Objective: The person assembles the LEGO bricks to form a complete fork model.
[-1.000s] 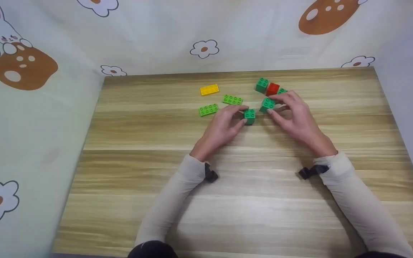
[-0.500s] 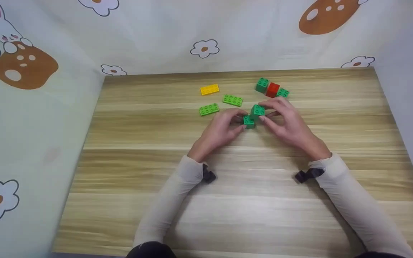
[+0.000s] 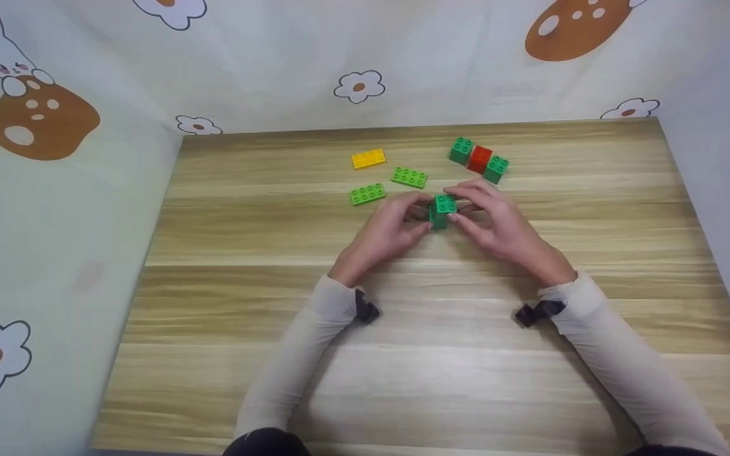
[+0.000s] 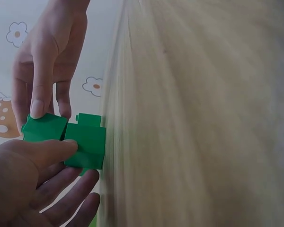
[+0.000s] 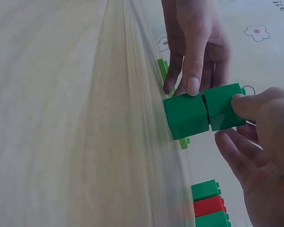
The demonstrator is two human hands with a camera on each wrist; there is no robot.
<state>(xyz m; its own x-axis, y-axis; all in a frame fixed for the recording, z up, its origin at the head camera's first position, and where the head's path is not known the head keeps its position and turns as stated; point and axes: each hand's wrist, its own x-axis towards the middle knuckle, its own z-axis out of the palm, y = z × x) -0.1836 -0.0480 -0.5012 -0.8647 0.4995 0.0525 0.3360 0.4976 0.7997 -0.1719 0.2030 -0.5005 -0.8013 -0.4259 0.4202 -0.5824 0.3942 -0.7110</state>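
Observation:
Two green toy building bricks are stacked between the hands in the head view. My left hand (image 3: 387,228) pinches the lower brick (image 4: 87,149), which stands on the table. Thumb and fingers of my right hand (image 3: 501,225) pinch the upper brick (image 3: 445,204) on top of it. In the right wrist view the upper brick sits slightly askew over the lower brick (image 5: 187,116), with a narrow dark gap between them. Behind the hands, a green brick (image 3: 461,150), a red brick (image 3: 480,159) and another green brick (image 3: 497,168) form a slanting row.
Left of the row lie a yellow flat brick (image 3: 369,159) and two lime flat bricks, one nearer the middle (image 3: 409,177) and one further left (image 3: 367,194). Patterned cloth walls (image 3: 276,76) border the wooden table (image 3: 441,380) at the back and sides.
My right hand has brought its green brick left and toward me, from beside the other brick onto it. My left hand has shifted its brick slightly toward me.

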